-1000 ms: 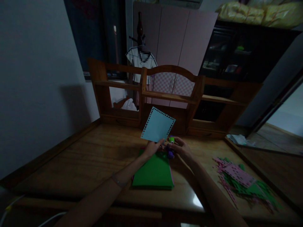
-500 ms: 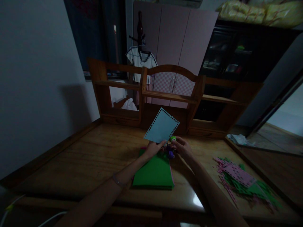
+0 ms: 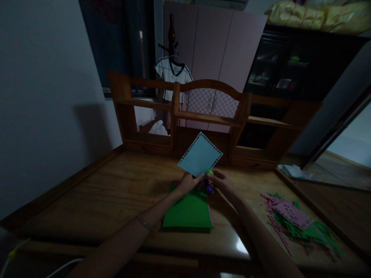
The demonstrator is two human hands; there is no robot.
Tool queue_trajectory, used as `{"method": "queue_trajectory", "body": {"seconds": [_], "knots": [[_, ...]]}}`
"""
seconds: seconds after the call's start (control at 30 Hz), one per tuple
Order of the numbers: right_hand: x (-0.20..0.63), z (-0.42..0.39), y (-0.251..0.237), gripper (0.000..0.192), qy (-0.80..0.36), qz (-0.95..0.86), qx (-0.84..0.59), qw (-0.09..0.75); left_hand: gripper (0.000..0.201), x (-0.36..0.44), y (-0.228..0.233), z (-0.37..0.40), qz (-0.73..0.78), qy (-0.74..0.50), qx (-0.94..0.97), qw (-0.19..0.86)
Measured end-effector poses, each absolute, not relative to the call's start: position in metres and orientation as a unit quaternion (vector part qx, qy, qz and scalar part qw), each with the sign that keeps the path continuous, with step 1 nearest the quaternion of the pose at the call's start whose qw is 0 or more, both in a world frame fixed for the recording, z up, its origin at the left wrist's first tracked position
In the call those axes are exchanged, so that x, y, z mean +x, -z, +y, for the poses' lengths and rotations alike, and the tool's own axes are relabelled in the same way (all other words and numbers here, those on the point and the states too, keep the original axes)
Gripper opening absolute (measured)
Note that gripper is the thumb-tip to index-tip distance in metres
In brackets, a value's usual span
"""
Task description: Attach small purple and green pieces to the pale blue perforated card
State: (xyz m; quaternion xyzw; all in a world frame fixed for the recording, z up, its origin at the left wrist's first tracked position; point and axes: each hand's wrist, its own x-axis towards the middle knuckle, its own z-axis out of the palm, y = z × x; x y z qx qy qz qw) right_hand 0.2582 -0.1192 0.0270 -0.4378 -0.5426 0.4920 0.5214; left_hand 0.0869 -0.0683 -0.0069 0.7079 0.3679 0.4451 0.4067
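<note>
From here I see the left hand (image 3: pixel 188 184) with its fingers pinching the near corner of a blue sheet (image 3: pixel 199 154), which tilts out toward twelve o'clock. The right hand (image 3: pixel 223 183), at three o'clock beside it, has its fingers closed on a small green item (image 3: pixel 209 172). Green sheets (image 3: pixel 188 212) lie on the worktop (image 3: pixel 116 189) at seven o'clock, pink-and-green scraps (image 3: pixel 298 220) at four.

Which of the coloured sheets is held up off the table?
The light-blue sheet, with holes along its edges, in the left hand. The green stack lies on the table; the pink piece lies among scraps.
</note>
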Motion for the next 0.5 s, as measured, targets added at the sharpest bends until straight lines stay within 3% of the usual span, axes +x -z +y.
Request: {"method": "queue_trajectory", "body": {"seconds": [0.23, 0.5], "knots": [[0.2591, -0.1171, -0.0247, 0.030, -0.485, -0.561, -0.431, 0.514, 0.036, 0.0878, 0.0025, -0.0730, 0.347, -0.443, 0.723, 0.401], [0.2595, -0.1153, -0.0223, 0.037, -0.482, -0.559, -0.438, 0.513, 0.038, 0.0872, 0.0069, -0.0710, 0.353, -0.426, 0.736, 0.390]]}}
